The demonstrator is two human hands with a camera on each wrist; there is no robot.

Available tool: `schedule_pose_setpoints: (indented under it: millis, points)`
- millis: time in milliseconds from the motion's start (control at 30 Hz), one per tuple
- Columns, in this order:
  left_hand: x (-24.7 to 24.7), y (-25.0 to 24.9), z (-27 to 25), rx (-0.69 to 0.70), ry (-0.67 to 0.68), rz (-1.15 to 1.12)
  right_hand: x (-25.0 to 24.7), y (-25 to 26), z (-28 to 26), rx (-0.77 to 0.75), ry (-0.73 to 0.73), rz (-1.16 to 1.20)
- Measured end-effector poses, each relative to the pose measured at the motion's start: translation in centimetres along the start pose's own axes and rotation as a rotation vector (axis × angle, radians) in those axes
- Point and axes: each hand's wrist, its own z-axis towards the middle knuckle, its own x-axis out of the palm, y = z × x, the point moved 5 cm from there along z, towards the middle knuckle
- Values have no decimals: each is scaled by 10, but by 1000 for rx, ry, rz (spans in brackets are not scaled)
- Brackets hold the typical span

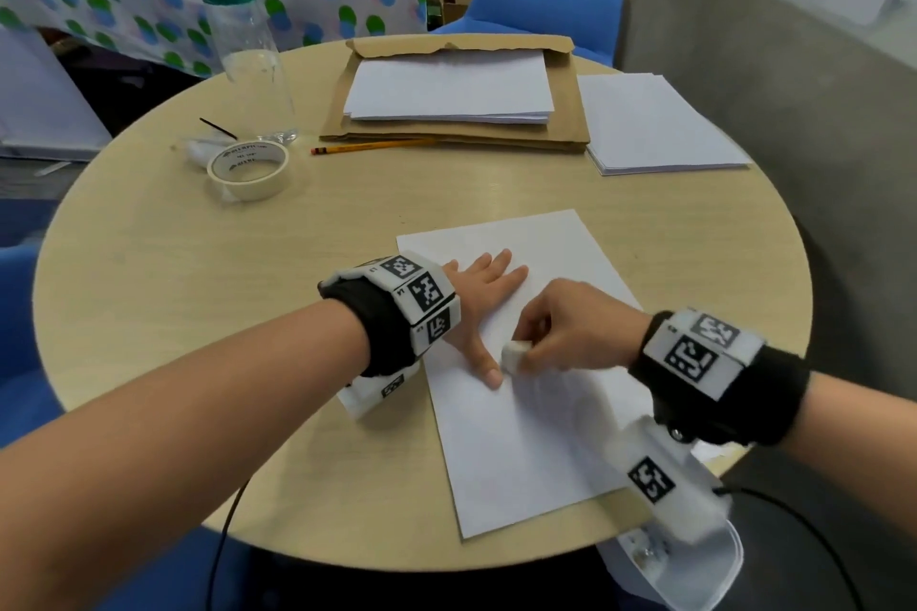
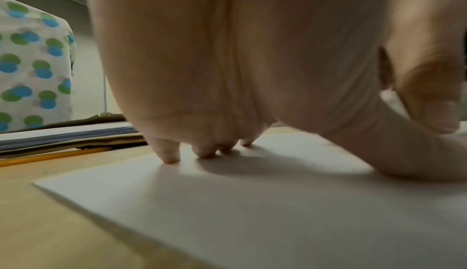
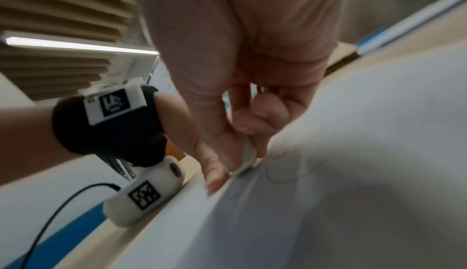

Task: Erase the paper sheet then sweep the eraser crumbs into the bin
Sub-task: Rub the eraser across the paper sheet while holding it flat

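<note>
Round table (image 1: 163, 263) near edge — left hand (image 1: 476, 313) spread flat pinning paper sheet (image 1: 541, 442); right hand (image 1: 570, 327) pinches eraser (image 1: 513, 355) just beside left thumb.

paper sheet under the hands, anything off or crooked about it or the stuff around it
The paper sheet lies skewed to the table edge, its near corner almost at the rim. The brown envelope has a ragged, torn top edge. Otherwise nothing stands out: left hand presses it flat, right hand pinches the eraser.
</note>
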Motion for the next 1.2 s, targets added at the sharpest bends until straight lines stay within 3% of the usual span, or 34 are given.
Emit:
schedule_pose_setpoints:
  millis: [200, 267, 333, 433, 600, 667, 800, 933, 1000, 1133, 1200]
  points:
    - [-2, -2, -1, -2, -6, 6, -39, -17, 25, 115, -259, -1]
    - [-2, 0, 0, -4, -5, 0, -22, -9, 15, 50, -232, -35]
    - [-3, 1, 1, -8, 3, -4, -4, 0, 2, 1, -99, -40]
    - [-1, -1, 0, -3, 14, 2, -13, -6, 4, 60, -10, 4]
    - [-3, -3, -3, 0, 5, -9, -41, -21, 21, 108, -273, 32]
    - [-2, -2, -1, -2, 14, -1, -23, -15, 10, 44, -222, -14]
    - [-2, -2, 1, -10, 37, 15, -7, -7, -3, 50, 38, -12]
    - [-3, -3, 0, -8, 27, 17, -47, -23, 19, 165, -175, 41]
    - [-3, -3, -1, -11, 30, 18, -45, -24, 21, 150, -230, 34]
    - [-3, -3, 1, -4, 38, 16, -11, -11, 2, 54, -47, -7]
    - [-2, -3, 1, -3, 43, 24, -12, -12, 4, 81, 20, 3]
